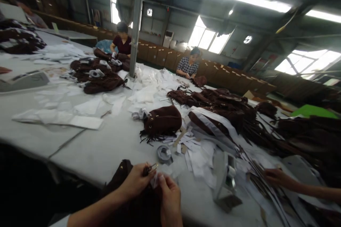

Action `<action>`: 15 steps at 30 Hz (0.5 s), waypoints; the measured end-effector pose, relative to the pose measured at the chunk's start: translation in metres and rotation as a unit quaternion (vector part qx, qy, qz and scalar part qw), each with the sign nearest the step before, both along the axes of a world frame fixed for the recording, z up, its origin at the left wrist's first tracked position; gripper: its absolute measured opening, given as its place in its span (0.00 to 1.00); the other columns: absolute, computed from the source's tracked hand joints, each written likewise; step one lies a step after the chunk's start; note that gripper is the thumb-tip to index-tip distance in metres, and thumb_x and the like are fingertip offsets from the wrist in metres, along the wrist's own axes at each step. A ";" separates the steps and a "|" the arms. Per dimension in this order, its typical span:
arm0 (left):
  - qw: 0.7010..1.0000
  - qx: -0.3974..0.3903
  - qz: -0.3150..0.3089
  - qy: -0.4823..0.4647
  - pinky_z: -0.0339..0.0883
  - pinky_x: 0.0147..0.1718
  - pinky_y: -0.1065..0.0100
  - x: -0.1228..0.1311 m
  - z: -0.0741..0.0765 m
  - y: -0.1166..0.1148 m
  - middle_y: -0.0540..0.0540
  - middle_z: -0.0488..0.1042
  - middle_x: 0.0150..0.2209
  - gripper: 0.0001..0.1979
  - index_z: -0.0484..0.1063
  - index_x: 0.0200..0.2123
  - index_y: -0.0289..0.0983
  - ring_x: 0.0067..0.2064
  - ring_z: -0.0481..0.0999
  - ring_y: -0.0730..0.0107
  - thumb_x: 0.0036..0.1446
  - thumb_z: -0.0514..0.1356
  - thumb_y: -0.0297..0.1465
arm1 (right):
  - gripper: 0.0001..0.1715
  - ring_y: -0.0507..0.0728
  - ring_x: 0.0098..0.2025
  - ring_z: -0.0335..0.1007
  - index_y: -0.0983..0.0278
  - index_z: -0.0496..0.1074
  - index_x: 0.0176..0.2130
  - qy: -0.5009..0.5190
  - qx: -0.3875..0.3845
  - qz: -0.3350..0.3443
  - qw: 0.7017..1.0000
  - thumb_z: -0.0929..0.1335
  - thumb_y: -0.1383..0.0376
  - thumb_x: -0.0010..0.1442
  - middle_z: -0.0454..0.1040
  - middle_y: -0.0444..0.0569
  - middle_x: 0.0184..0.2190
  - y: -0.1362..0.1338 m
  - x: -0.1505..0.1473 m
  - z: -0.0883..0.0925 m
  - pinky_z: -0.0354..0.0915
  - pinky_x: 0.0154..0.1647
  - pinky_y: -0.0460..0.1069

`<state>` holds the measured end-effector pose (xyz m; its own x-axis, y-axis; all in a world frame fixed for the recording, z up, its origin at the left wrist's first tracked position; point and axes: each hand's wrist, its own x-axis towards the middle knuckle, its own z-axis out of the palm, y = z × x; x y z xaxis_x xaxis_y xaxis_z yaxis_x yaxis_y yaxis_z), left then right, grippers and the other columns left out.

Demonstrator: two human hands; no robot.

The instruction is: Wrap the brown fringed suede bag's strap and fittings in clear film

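At the near table edge, my left hand (137, 181) is closed around a gold-coloured metal clasp (153, 167) on a dark strap end. Close beside it, my right hand (170, 197) pinches a small whitish piece of wrapping (154, 183), which sits between the two hands. Below them is a dark brown bag (121, 173) with metal eyelets; my forearm and hands cover much of it. Just beyond my hands lies a roll of grey tape (164, 153). A brown fringed bag (165, 120) with wrapped hardware stands farther up the table.
Brown bags (221, 101) are heaped to the right, with paper scraps (189, 142) before them. A tape dispenser (226, 181) stands near right. Another person's hand (277, 177) reaches over straps there. A metal post (135, 25) rises from the table (87, 156); people work beyond.
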<state>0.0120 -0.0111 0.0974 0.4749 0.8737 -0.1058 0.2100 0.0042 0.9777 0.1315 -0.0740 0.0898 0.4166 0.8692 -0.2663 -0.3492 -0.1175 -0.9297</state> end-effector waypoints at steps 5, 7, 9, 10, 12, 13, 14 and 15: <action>0.989 -0.023 -0.141 -0.043 0.60 0.34 0.70 -0.017 0.033 0.011 0.50 0.69 0.32 0.22 0.69 0.46 0.36 0.33 0.64 0.69 0.53 0.60 0.45 | 0.21 0.53 0.29 0.72 0.64 0.76 0.33 0.162 -0.040 -0.062 0.984 0.78 0.58 0.38 0.79 0.47 0.30 -0.002 0.002 0.012 0.67 0.29 0.46; 0.981 -0.059 -0.179 -0.050 0.60 0.35 0.70 -0.025 0.044 0.018 0.49 0.69 0.34 0.26 0.64 0.54 0.38 0.34 0.64 0.69 0.58 0.53 0.47 | 0.22 0.50 0.25 0.69 0.64 0.76 0.32 0.189 -0.036 -0.083 0.978 0.79 0.59 0.36 0.78 0.44 0.27 0.001 0.006 0.019 0.65 0.27 0.44; 0.976 -0.084 -0.193 -0.050 0.60 0.33 0.70 -0.030 0.050 0.024 0.49 0.69 0.33 0.28 0.66 0.53 0.37 0.31 0.63 0.71 0.61 0.44 0.50 | 0.22 0.47 0.22 0.65 0.65 0.76 0.32 0.201 -0.025 -0.094 0.975 0.79 0.60 0.35 0.76 0.42 0.24 0.004 0.010 0.023 0.62 0.23 0.41; 0.976 -0.089 -0.190 -0.051 0.59 0.31 0.71 -0.032 0.051 0.026 0.49 0.69 0.32 0.30 0.68 0.51 0.36 0.29 0.62 0.72 0.61 0.42 0.51 | 0.22 0.46 0.21 0.64 0.65 0.76 0.32 0.204 -0.021 -0.096 0.974 0.79 0.60 0.35 0.76 0.41 0.23 0.005 0.011 0.025 0.61 0.23 0.41; 0.979 -0.088 -0.173 -0.059 0.56 0.27 0.72 -0.032 0.053 0.030 0.50 0.67 0.28 0.30 0.71 0.45 0.34 0.27 0.60 0.74 0.60 0.45 0.52 | 0.22 0.46 0.22 0.65 0.65 0.76 0.32 0.205 -0.019 -0.102 0.973 0.79 0.59 0.35 0.76 0.42 0.24 0.007 0.011 0.027 0.61 0.23 0.40; 0.980 -0.093 -0.166 -0.066 0.54 0.26 0.72 -0.031 0.053 0.030 0.51 0.66 0.26 0.28 0.73 0.42 0.33 0.26 0.59 0.75 0.59 0.48 0.51 | 0.23 0.46 0.23 0.65 0.66 0.76 0.31 0.206 -0.019 -0.106 0.973 0.79 0.59 0.34 0.77 0.42 0.24 0.007 0.011 0.029 0.61 0.23 0.41; 0.979 -0.102 -0.161 -0.075 0.52 0.24 0.73 -0.030 0.053 0.031 0.52 0.64 0.24 0.27 0.73 0.39 0.33 0.25 0.58 0.75 0.57 0.51 0.51 | 0.23 0.46 0.23 0.65 0.66 0.76 0.31 0.209 -0.020 -0.109 0.972 0.79 0.59 0.34 0.76 0.42 0.24 0.007 0.011 0.030 0.62 0.23 0.41; 0.977 -0.117 -0.158 -0.084 0.50 0.23 0.73 -0.029 0.053 0.030 0.53 0.64 0.23 0.25 0.74 0.36 0.32 0.24 0.57 0.76 0.56 0.54 0.50 | 0.23 0.47 0.23 0.65 0.66 0.76 0.31 0.213 -0.020 -0.110 0.971 0.80 0.59 0.34 0.76 0.42 0.24 0.007 0.011 0.031 0.62 0.23 0.41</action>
<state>-0.0172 0.0192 0.1505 0.7442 0.6425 -0.1826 0.0732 0.1934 0.9784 0.1422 -0.0669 0.1211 0.4357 0.7570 -0.4870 -0.7215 -0.0298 -0.6918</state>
